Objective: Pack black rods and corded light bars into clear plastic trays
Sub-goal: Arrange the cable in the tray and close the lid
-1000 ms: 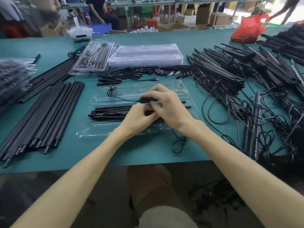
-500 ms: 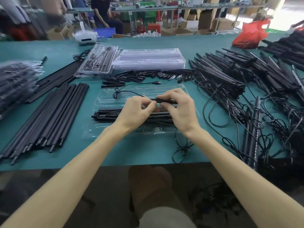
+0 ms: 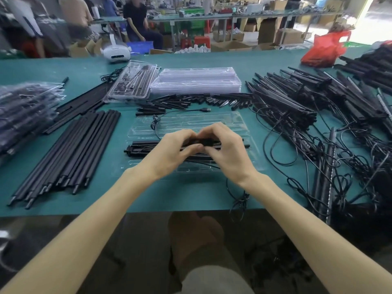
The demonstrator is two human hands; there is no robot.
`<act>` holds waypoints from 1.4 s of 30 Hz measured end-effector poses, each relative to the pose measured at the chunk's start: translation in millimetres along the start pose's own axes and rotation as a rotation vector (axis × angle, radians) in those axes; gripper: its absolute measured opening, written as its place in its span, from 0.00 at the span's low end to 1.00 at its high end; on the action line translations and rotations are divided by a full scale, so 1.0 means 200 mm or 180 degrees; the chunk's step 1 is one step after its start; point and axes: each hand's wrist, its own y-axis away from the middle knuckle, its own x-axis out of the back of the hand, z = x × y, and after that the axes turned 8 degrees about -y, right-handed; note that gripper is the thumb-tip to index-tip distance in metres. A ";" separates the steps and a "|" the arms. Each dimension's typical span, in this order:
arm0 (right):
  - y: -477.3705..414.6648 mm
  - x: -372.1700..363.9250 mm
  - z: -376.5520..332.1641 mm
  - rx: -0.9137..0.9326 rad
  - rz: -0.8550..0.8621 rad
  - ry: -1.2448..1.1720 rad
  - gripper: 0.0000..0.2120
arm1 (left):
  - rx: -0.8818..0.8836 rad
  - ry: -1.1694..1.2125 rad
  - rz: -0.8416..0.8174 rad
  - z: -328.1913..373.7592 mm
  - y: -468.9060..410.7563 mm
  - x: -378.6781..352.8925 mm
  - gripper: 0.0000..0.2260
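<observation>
Fingers [image 3: 192, 148] of left hand [image 3: 171, 151] and right hand [image 3: 224, 149] curled, pinching black corded bar [image 3: 209, 142], long axis left-right, over clear tray [image 3: 191, 122]

Forearms bare, stretched forward. Left hand [image 3: 175, 150] and right hand [image 3: 226, 149] close together, fingers curled; both pinched black bar [image 3: 206, 142].

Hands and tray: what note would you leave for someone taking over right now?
Left hand and right hand both pinch a small black piece above the open tray.
Black rods already lie in that tray; a cord crosses its far half.
One packed tray sits at the back, beside the stack of empty trays.
Left to do: seat this piece, then fill more trays from the loose rods and corded light bars.
</observation>
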 end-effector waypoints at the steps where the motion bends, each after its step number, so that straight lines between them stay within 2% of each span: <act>1: 0.01 0.01 -0.01 -0.0001 -0.0025 0.0010 0.11 | -0.0025 0.0072 0.0013 -0.01 0.01 -0.01 0.08; 9: 0.16 0.12 -0.12 -0.0264 0.0300 0.0821 0.11 | 0.0148 0.0298 0.0405 -0.11 0.02 0.04 0.06; 14: 0.29 0.14 -0.15 -0.0969 -0.0550 0.1349 0.26 | 0.0161 0.0600 0.0472 -0.14 0.04 0.08 0.04; 16: 0.32 0.13 -0.15 -0.1197 -0.0475 0.1380 0.30 | 0.0201 0.0695 0.0521 -0.15 0.04 0.07 0.04; 18: 0.33 0.14 -0.14 -0.1198 -0.0435 0.1688 0.29 | 0.0226 0.0779 0.0611 -0.15 0.04 0.06 0.04; 20: 0.33 0.14 -0.13 -0.1281 -0.0655 0.1999 0.24 | 0.0277 0.0906 0.0651 -0.15 0.04 0.06 0.03; 24: 0.30 0.16 -0.11 -0.1365 -0.0730 0.2158 0.19 | 0.0390 0.1301 0.0679 -0.17 0.04 0.07 0.07; 27: 0.26 0.20 -0.11 -0.1353 -0.0518 0.1802 0.19 | 0.0389 0.1354 0.0706 -0.19 0.04 0.08 0.07; 32: 0.19 0.24 -0.07 -0.1666 -0.0079 0.0481 0.23 | 0.0466 0.1422 0.0636 -0.22 0.06 0.06 0.06; 40: 0.10 0.22 0.05 -0.1816 0.0267 0.0260 0.13 | 0.0282 0.0558 -0.0119 -0.23 0.09 0.03 0.05; 42: 0.08 0.22 0.06 -0.1800 0.0318 0.0240 0.11 | 0.0283 0.0562 -0.0161 -0.23 0.09 0.03 0.09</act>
